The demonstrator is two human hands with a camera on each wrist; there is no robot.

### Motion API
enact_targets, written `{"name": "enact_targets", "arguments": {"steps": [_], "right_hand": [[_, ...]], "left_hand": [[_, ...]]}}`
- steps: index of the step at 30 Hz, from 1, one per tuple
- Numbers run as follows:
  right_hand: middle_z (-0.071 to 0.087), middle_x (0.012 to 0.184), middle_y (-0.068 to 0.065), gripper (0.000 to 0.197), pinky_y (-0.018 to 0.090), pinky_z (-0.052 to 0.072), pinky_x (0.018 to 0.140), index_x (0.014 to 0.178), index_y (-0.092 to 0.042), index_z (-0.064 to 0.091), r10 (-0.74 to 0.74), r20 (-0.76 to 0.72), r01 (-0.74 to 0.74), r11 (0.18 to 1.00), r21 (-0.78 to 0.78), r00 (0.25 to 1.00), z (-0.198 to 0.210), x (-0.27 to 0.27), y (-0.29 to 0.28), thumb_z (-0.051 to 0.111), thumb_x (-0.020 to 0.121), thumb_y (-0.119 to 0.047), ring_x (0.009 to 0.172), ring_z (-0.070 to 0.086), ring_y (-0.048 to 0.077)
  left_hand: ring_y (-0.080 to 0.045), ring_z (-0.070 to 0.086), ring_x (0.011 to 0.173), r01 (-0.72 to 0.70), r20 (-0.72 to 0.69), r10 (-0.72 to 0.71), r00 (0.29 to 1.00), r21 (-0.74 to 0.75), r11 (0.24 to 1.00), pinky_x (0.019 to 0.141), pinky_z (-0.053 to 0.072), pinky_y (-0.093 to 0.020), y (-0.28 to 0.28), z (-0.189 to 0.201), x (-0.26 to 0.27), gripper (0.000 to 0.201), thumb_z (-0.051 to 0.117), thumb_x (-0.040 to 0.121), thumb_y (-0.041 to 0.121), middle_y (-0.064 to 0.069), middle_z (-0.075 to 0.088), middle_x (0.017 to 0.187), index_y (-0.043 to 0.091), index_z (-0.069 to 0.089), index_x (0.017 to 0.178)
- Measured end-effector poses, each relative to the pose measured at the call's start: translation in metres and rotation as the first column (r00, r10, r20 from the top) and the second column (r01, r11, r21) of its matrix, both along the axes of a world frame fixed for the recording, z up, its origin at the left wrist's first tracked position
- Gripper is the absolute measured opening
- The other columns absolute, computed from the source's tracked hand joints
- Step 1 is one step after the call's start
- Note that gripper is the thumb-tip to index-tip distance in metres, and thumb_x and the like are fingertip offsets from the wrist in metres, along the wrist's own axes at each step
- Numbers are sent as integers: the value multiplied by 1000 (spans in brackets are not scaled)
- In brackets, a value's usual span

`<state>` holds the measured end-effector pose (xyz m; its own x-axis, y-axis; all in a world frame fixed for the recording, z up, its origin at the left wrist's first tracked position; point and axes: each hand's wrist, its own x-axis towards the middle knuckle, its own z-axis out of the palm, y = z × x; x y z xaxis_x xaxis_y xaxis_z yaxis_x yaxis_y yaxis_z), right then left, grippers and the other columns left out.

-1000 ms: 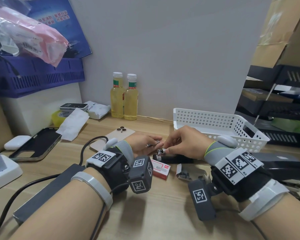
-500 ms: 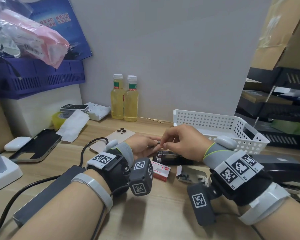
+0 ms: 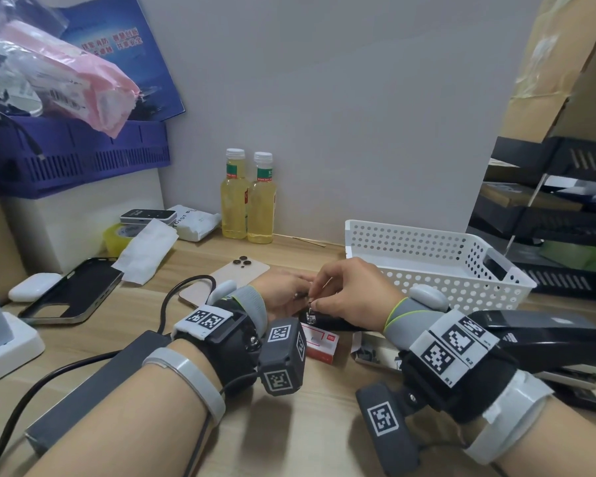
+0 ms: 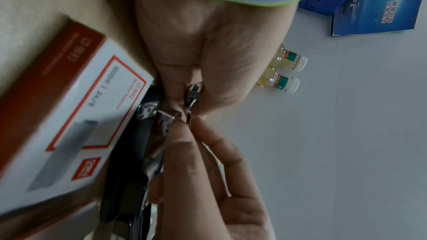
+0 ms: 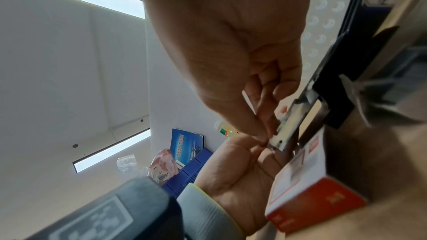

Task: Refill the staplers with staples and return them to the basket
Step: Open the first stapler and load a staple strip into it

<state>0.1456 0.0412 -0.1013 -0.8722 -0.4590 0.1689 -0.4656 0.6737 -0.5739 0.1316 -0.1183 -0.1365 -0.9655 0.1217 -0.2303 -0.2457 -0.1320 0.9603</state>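
Note:
A small black stapler [image 3: 327, 321] lies on the wooden desk with its metal magazine [image 5: 287, 125] exposed at the front. My left hand [image 3: 301, 293] pinches a small metal part [image 4: 193, 96] at the stapler's front end. Coming from the right, my right hand [image 3: 313, 304] pinches the magazine's tip [image 4: 168, 119] between thumb and forefinger. A red and white staple box [image 3: 319, 342] lies just in front of the stapler. The white perforated basket [image 3: 437, 249] stands behind my right hand. A large black stapler [image 3: 547, 335] lies at the right, partly behind my right wrist.
An open tray of staples [image 3: 370, 351] sits beside the red box. Two yellow bottles [image 3: 248, 208], a phone [image 3: 234, 275] face down, a phone case [image 3: 73, 292] and a cable lie at the left and back. Black shelves [image 3: 565, 218] stand at the right.
Both hands stay over the small stapler. My right hand's fingers have lifted slightly and now pinch at the stapler's front tip, close against the left fingertips.

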Motion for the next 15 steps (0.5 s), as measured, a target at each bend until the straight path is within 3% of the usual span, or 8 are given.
{"name": "enact_targets", "arguments": {"steps": [2,5,6,9,11,15], "right_hand": [[76,75,-5,9,28,58,74,80,-21,75,-34,1,34,999,-21,999,-2,0,-3,80,73,-19,74,71,11],[74,75,-6,11,30,57,72,77,-21,72,-72,-2,72,997,-15,997,-5,0,-7,81,71,-23,75,69,14],[73,76,-5,12,30,57,72,77,-22,71,-79,-5,79,997,-7,997,-6,1,-8,81,71,-23,75,69,15],[73,80,-2,12,30,57,73,74,-23,68,-109,-12,110,993,34,994,-6,2,-11,79,71,-20,78,69,18],[73,83,-1,12,32,58,75,75,-23,65,-133,-26,134,989,64,991,-6,2,-14,74,69,-16,81,69,20],[72,93,2,20,33,57,78,85,-23,63,-144,-56,149,985,88,988,-6,4,-16,66,67,-13,90,67,23]], "left_hand": [[-11,70,60,37,-29,-39,999,-66,997,57,55,-19,1,-2,0,29,46,94,-15,-3,74,66,0,69,81],[-22,65,81,52,-74,-67,995,-190,980,82,53,-33,1,-7,-4,34,47,92,-14,-5,73,75,4,72,77],[-24,62,81,32,-84,-52,995,-216,976,82,51,-36,2,-8,-5,33,48,92,-12,-8,69,76,6,70,76],[-15,57,66,-53,-103,27,994,-256,965,61,50,-24,2,-10,-7,29,51,94,-7,-5,59,73,13,61,75],[-13,56,64,-47,-103,22,994,-243,969,56,49,-19,5,-9,-6,29,50,94,-8,-4,59,72,12,61,76],[-16,59,74,23,-66,-27,997,-57,998,73,46,-26,9,-13,-7,42,40,96,-14,-5,70,69,6,69,73]]}}
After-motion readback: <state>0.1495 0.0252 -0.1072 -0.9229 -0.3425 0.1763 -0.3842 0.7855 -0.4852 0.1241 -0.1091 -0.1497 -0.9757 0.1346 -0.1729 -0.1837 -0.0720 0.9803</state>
